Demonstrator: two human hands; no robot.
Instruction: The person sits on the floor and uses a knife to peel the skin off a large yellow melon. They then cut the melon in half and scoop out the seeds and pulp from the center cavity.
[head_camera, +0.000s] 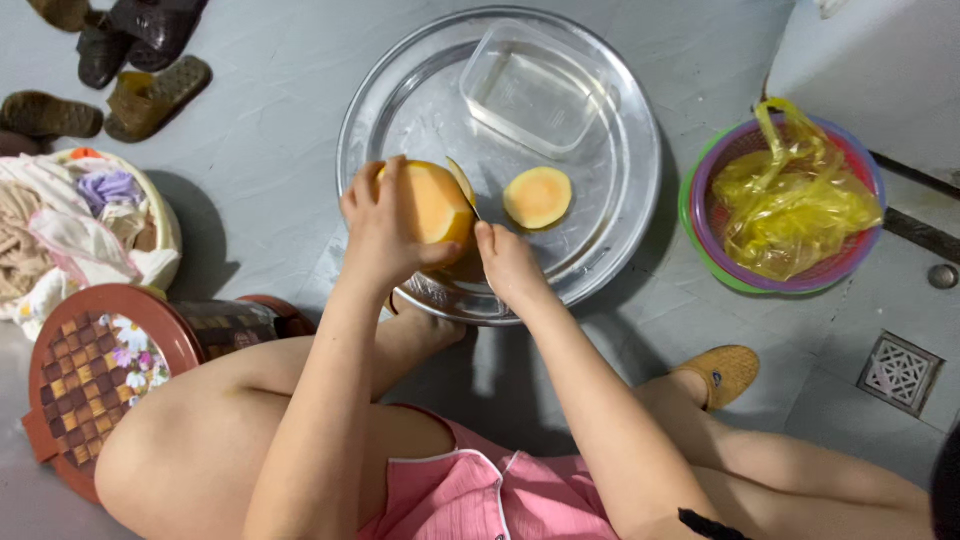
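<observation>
tray (620, 120): 1 round metal, on floor, rim bare from 3 to 6 o'clock
basins (700, 215): 2 nested, well apart at tray's 3 o'clock, yellow bag (795, 200) inside
box (535, 88): 1 clear, tray's 12 o'clock
fruit (432, 205): 1 peeled orange, over tray's 8 o'clock edge; 1 cut slice (538, 197) at centre
left hand (385, 232): fingers wrapped round fruit
right hand (510, 265): closed on knife (463, 182), blade at the fruit

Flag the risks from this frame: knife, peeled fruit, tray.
1. The knife blade sits right beside the left hand gripping the peeled fruit; a slip could cut the fingers.
2. Peeled flesh looks slick and may squirm loose.
3. The cut slice lies loose on the metal tray.
</observation>
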